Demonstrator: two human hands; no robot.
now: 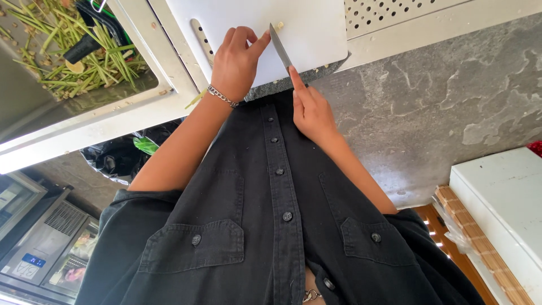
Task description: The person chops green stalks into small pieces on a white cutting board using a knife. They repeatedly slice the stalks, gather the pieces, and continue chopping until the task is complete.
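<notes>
Two bare hands meet at the near edge of a white cutting board [316, 28], which lies on a pale counter [451, 22]. The right hand [311, 113] grasps a small knife [280, 48]. Its fingers are clenched round the handle, which is hidden inside the hand, and the forefinger lies stretched along the spine. The thin grey blade slants up over the board's near edge with its tip toward the board's middle. The left hand [236, 62], which wears a chain bracelet [221, 96], rests knuckles-up on the board just left of the blade. Its fingers are curled under, and I cannot tell whether they pin anything beneath them. A small pale scrap [279, 25] lies on the board just beyond the knife tip.

The knife looks light, stiff and sharp along one edge. It is probably best held as it is now, by the handle, with the other hand's fingertips tucked back from the blade.

Left of the board, cut green stalks [84, 56] are heaped in a recessed metal tray. Below the board's left corner hangs a black bag [113, 158].
</notes>
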